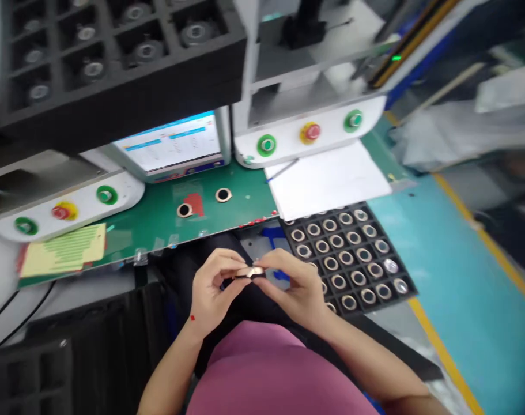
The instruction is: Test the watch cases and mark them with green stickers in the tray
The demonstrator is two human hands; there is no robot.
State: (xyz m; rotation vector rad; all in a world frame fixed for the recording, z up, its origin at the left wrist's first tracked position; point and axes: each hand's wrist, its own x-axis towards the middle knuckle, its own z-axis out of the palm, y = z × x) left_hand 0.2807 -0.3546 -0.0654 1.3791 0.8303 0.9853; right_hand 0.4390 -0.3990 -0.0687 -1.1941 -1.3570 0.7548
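Between my two hands, above my lap, is a watch case [250,272] with a gold-coloured rim, seen edge-on. My left hand [216,288] pinches its left end between thumb and fingers. On its right end, the thumb and fingers of my right hand [294,285] are closed the same way. Two similar round watch cases with dark centres lie on the green bench: one watch case [185,210] on a red patch, another watch case [223,195] just right of it. Beside my right hand, a black compartment tray [368,313] holds many more of them.
Behind the bench stand white machine panels with green and red buttons [313,132] and a lit screen [176,144]. A black foam tray [158,86] of round parts overhangs the screen. White papers [327,178] lie at right, a yellow sheet [63,251] at left. Black trays [24,363] sit lower left.
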